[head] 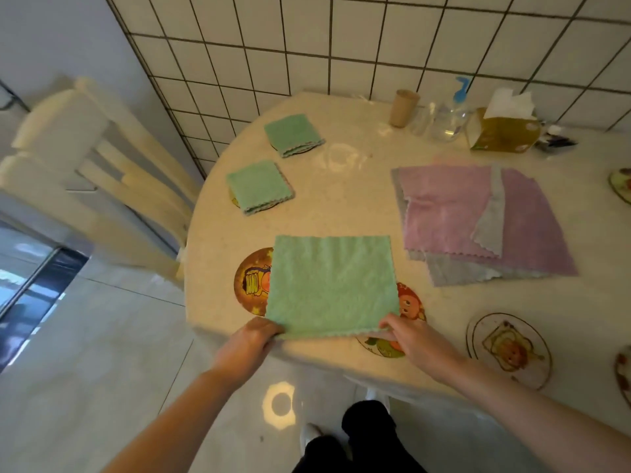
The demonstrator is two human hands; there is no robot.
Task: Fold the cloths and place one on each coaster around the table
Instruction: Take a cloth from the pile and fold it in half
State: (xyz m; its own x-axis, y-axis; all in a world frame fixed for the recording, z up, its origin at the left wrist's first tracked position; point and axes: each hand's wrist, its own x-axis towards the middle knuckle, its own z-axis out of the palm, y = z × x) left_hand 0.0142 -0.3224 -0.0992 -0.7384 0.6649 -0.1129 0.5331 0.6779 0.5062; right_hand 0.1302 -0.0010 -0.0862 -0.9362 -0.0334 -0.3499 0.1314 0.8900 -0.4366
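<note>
Green cloth [333,285] lay flat at the near edge of the surface [341,206], over two coasters. The left hand [254,337] and right hand [409,334] each pinched a near corner. It looked soft, light and limp, best lifted by corners. Farther along the left edge, two folded cloths [261,186] sat on coasters

The green cloth [333,285] I hold covers most of two coasters [252,281] at the surface's near edge. Two folded cloths [259,186] hide theirs almost wholly. The right picture edge cuts off two more coasters [623,184].
</note>
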